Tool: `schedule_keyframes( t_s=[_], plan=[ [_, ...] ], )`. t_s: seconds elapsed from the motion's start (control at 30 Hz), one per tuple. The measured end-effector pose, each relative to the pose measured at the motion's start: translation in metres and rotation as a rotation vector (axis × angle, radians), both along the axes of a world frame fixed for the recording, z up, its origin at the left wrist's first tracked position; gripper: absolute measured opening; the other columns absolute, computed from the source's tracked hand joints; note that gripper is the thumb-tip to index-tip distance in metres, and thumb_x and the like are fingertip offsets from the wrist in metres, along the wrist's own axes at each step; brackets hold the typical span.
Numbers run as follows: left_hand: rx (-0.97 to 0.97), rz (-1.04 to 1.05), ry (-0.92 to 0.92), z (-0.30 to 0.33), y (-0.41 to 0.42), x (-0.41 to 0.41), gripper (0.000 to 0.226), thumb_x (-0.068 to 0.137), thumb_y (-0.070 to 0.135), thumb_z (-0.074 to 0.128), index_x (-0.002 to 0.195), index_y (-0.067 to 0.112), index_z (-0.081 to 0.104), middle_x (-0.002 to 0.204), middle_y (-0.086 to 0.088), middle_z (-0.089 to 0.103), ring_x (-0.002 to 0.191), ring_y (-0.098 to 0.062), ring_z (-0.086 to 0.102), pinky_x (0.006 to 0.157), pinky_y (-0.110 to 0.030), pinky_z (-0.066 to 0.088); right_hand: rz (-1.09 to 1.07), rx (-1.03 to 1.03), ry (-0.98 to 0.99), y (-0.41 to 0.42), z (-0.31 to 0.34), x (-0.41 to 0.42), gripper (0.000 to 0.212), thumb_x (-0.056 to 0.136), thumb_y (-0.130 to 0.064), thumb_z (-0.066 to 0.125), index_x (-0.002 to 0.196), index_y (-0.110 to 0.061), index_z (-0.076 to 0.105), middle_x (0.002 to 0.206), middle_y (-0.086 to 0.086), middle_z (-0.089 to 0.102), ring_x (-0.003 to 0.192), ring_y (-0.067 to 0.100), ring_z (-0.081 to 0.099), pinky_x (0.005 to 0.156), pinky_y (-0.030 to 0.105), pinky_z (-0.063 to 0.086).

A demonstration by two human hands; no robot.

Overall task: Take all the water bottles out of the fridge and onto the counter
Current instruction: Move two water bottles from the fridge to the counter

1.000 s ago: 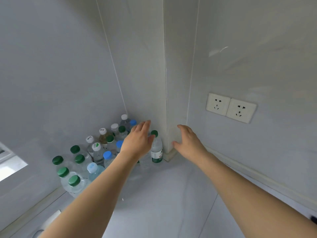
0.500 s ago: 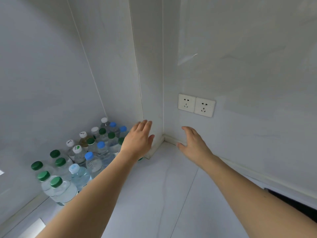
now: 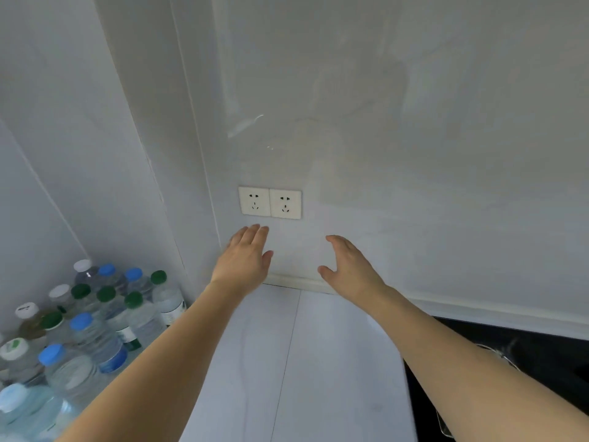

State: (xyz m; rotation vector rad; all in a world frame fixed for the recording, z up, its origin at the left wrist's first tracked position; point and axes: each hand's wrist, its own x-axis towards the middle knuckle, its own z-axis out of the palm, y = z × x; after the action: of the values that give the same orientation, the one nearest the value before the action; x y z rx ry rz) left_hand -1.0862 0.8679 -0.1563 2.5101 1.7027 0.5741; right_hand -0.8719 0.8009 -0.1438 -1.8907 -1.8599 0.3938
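**Empty-handed over the tabletop, bottles parked at left**

Pictured from above: left hand [image 3: 245, 256] and right hand [image 3: 350, 266], both spread with fingers straight and thumbs splayed, holding nothing, raised above the pale tabletop [image 3: 306, 362] just below a double wall socket [image 3: 270, 202]. Palms turned down and slightly inward, well apart from each other.

Massed in the left corner against the wall: the water bottles [image 3: 95, 327], upright and packed shoulder to shoulder, capped in green, blue and white. Left of the left forearm, nearer the camera than either hand, with the closest of them just beside that arm. No contact between hands and bottles. At lower right, a dark recess [image 3: 526, 362], probably a sink or hob, too cropped to tell. No fridge in sight.

Judged from this: a return trip for more, if any remain chilled. Best done by swinging away with elbows tucked, so as not to sweep the left forearm through the tight cluster and topple a row. On the next delivery, worth gripping each bottle round the body rather than the cap, setting it down on the bare stretch right of the group, base flat before release, and keeping clear of the tabletop's edge at the dark recess. Condensation likely; firm hold advised.
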Motion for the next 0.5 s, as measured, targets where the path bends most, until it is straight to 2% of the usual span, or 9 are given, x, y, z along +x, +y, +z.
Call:
schedule_keyframes(
  t_s=[0.17,0.5],
  plan=[
    [0.034,-0.132,0.002,0.011,-0.009,0.059,0.054,0.102,0.031,0.041,0.150,0.013,0.027,0.157,-0.006,0.027,0.145,-0.026,0.020,0.116,-0.037,0.023,-0.118,0.020,-0.005,-0.031,0.014,0.055,0.067,0.096,-0.028,0.055,0.151,-0.012,0.022,0.158,0.002,0.022,0.144,0.017,0.023,0.117,0.029,0.021],
    [0.116,-0.404,-0.029,0.040,-0.068,0.211,0.054,0.102,0.030,0.041,0.151,0.014,0.027,0.157,-0.005,0.027,0.145,-0.023,0.020,0.117,-0.034,0.023,-0.356,0.071,0.008,-0.139,0.039,0.179,0.067,0.096,-0.026,0.055,0.152,-0.010,0.021,0.158,0.005,0.023,0.145,0.018,0.023,0.117,0.028,0.019]
  ],
)
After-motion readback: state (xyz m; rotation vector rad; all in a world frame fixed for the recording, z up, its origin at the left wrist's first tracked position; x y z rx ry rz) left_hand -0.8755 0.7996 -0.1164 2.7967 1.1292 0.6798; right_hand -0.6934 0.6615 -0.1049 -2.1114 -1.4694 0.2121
